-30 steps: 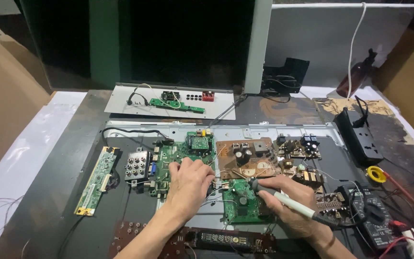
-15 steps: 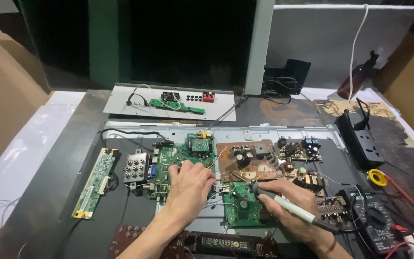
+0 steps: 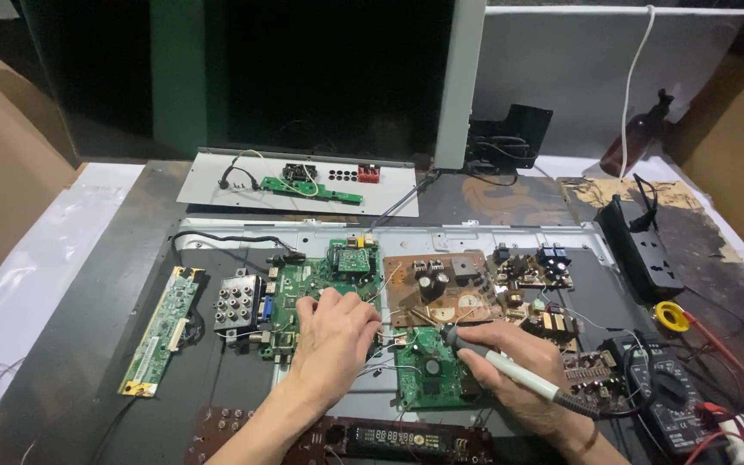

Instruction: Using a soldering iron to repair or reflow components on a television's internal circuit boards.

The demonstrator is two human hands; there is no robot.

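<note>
Two hands at work over a spread of circuit boards laid on a pale metal chassis panel [image 3: 475, 234], itself resting on a dark surface [image 3: 105, 293].

Item 1: right hand [image 3: 510, 366], closed in a pen grip around a soldering iron [image 3: 510, 372]. White barrel, dark grip collar; long axis runs from lower right, where a dark cord leaves past the wrist, up and to the left. The tip end sits at about the upper right corner of a small green board [image 3: 428, 372]; whether it touches metal cannot be told.

Item 2: left hand [image 3: 333, 340], palm down, fingers curled and close together, resting across the right part of the large green board [image 3: 307, 288]. Fingertips point toward the gap between the two green boards, where thin pale wires [image 3: 387, 340] cross. Whether it pinches a wire or merely steadies the board cannot be told.

Relation: the small green board lies between the hands, just right of the left hand and directly below and left of the iron's tip; the right hand is the nearer to the joint.

Item 3: brown power board [image 3: 441, 288], above the small green board, touching or nearly so.

Item 4: narrow green strip board [image 3: 163, 331], well apart to the left, lying slantwise.

Item 5: multimeter [image 3: 669, 405], near the right forearm, at the lower right.

Item 6: black power strip [image 3: 639, 250], far right.
</note>
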